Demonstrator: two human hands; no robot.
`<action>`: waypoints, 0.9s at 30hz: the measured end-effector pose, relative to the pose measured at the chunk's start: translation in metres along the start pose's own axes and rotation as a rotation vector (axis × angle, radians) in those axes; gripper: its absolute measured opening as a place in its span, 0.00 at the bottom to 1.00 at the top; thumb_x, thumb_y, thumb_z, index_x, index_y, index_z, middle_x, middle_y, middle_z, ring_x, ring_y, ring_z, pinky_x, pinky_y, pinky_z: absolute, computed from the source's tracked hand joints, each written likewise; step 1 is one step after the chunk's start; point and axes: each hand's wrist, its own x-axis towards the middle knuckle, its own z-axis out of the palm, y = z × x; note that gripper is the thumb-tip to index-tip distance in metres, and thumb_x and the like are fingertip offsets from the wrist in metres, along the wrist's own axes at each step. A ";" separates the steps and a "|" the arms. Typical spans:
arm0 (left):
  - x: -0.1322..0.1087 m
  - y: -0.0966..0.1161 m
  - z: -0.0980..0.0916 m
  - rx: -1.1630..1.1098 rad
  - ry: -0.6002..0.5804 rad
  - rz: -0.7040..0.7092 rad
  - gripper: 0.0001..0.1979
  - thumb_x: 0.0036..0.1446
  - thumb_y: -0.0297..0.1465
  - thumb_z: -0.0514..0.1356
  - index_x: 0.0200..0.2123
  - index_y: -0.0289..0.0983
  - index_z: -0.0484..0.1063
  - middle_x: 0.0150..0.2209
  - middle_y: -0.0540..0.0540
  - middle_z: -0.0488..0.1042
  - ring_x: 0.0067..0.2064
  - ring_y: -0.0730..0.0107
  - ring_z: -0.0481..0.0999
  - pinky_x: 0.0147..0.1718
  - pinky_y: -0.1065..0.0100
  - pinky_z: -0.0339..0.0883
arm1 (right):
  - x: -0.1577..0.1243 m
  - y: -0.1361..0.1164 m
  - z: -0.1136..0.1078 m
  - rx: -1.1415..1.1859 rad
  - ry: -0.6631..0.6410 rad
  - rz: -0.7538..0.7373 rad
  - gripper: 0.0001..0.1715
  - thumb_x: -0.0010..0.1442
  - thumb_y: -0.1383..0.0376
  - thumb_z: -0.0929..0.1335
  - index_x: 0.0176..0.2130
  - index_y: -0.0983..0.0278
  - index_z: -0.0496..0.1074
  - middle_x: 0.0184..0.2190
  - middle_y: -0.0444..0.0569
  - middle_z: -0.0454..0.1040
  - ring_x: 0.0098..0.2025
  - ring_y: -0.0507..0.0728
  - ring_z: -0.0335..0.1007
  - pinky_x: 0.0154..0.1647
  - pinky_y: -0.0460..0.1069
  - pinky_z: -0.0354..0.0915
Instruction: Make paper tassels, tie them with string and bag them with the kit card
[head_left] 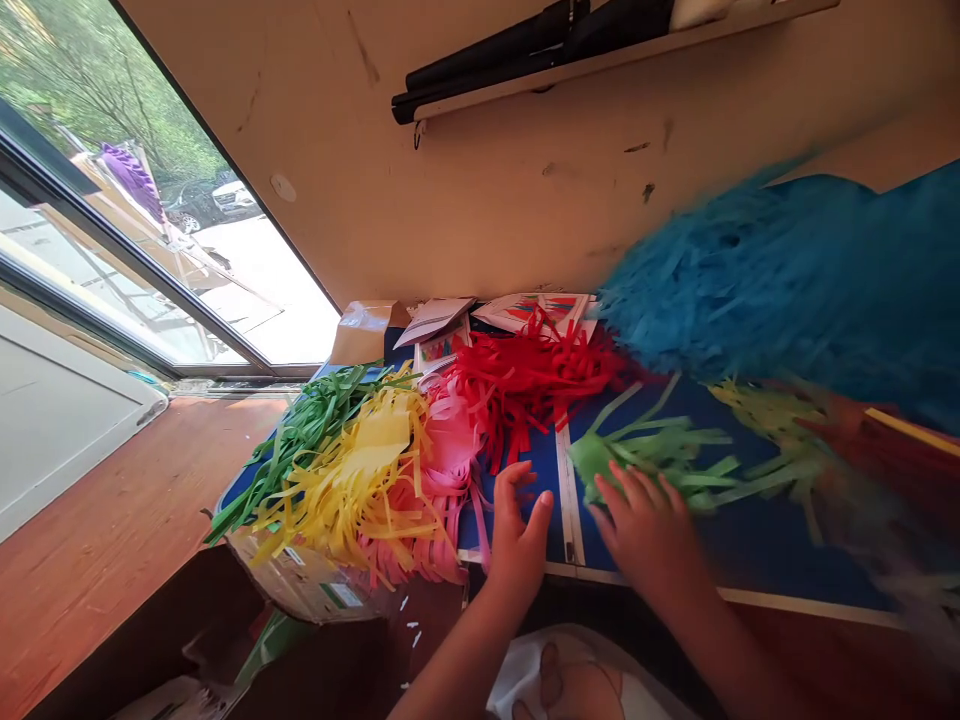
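Note:
My right hand lies over a light green fringed strip on the blue tabletop, its fingers spread across the near edge; whether it grips any of it cannot be seen. Just left of it, my left hand is held with thumb and fingers apart and nothing between them. Near its fingertips are a red fringe pile and a pink fringe. Farther left, a yellow fringe bundle overlaps a dark green one.
A big blue fringed mass fills the back right, with a blurred yellow-green fringe below it. Printed papers lie along the wall. A cardboard box stands under the table's left end. Black rolls rest on a wall shelf.

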 end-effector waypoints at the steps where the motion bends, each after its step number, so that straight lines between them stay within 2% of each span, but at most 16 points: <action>1: 0.000 -0.001 0.000 0.042 0.014 0.053 0.14 0.54 0.35 0.58 0.45 0.41 0.65 0.46 0.43 0.67 0.49 0.61 0.67 0.46 0.61 0.61 | -0.003 -0.005 0.006 0.046 -0.034 0.013 0.16 0.62 0.63 0.60 0.42 0.65 0.73 0.43 0.56 0.74 0.46 0.64 0.68 0.49 0.62 0.58; 4: 0.006 -0.002 -0.001 0.197 -0.034 0.211 0.10 0.55 0.31 0.57 0.42 0.41 0.66 0.46 0.42 0.67 0.50 0.60 0.67 0.45 0.60 0.62 | -0.015 -0.001 0.014 0.140 0.049 0.217 0.16 0.62 0.61 0.60 0.40 0.64 0.73 0.38 0.54 0.75 0.40 0.60 0.69 0.44 0.56 0.61; 7: 0.019 0.005 0.004 0.409 -0.201 0.357 0.09 0.57 0.28 0.56 0.42 0.39 0.67 0.45 0.40 0.69 0.49 0.59 0.69 0.47 0.58 0.62 | -0.023 0.022 0.015 0.154 0.106 0.407 0.19 0.61 0.58 0.59 0.37 0.66 0.74 0.34 0.56 0.74 0.35 0.61 0.68 0.38 0.55 0.63; 10: 0.035 0.019 0.019 0.688 -0.394 0.453 0.09 0.58 0.29 0.55 0.43 0.39 0.69 0.45 0.40 0.72 0.48 0.57 0.70 0.47 0.56 0.63 | -0.027 0.039 0.021 0.290 -0.005 0.524 0.21 0.58 0.55 0.60 0.39 0.66 0.73 0.36 0.57 0.73 0.37 0.62 0.68 0.39 0.56 0.64; 13: 0.041 0.030 0.043 0.848 -0.500 0.540 0.12 0.55 0.33 0.59 0.44 0.39 0.70 0.47 0.42 0.73 0.49 0.54 0.69 0.47 0.54 0.63 | -0.028 0.040 0.030 0.383 -0.095 0.580 0.18 0.56 0.57 0.60 0.39 0.65 0.71 0.33 0.54 0.73 0.35 0.60 0.69 0.35 0.54 0.65; 16: 0.036 0.029 0.062 1.056 -0.491 0.611 0.20 0.53 0.38 0.59 0.47 0.34 0.68 0.50 0.39 0.71 0.51 0.51 0.68 0.47 0.53 0.63 | -0.025 0.036 0.036 0.414 -0.103 0.595 0.17 0.55 0.57 0.60 0.37 0.65 0.70 0.32 0.54 0.73 0.34 0.60 0.68 0.35 0.54 0.65; 18: 0.033 0.024 0.069 1.143 -0.454 0.581 0.21 0.53 0.38 0.59 0.46 0.31 0.68 0.49 0.37 0.71 0.49 0.51 0.70 0.47 0.53 0.63 | -0.021 0.034 0.039 0.435 -0.091 0.609 0.19 0.55 0.55 0.61 0.39 0.66 0.70 0.33 0.55 0.73 0.34 0.61 0.67 0.36 0.56 0.64; 23: 0.033 0.015 0.067 1.170 -0.418 0.475 0.14 0.54 0.33 0.56 0.43 0.31 0.69 0.43 0.39 0.75 0.43 0.55 0.74 0.45 0.56 0.65 | -0.006 0.031 0.042 0.511 -0.076 0.635 0.22 0.53 0.53 0.62 0.39 0.66 0.72 0.31 0.55 0.72 0.36 0.62 0.67 0.39 0.57 0.63; 27: 0.036 0.020 0.060 1.169 -0.423 0.423 0.09 0.57 0.31 0.53 0.37 0.34 0.70 0.35 0.43 0.77 0.37 0.59 0.76 0.38 0.61 0.68 | 0.005 0.025 0.039 0.629 -0.089 0.663 0.21 0.52 0.53 0.63 0.38 0.65 0.73 0.31 0.53 0.73 0.33 0.59 0.68 0.38 0.55 0.65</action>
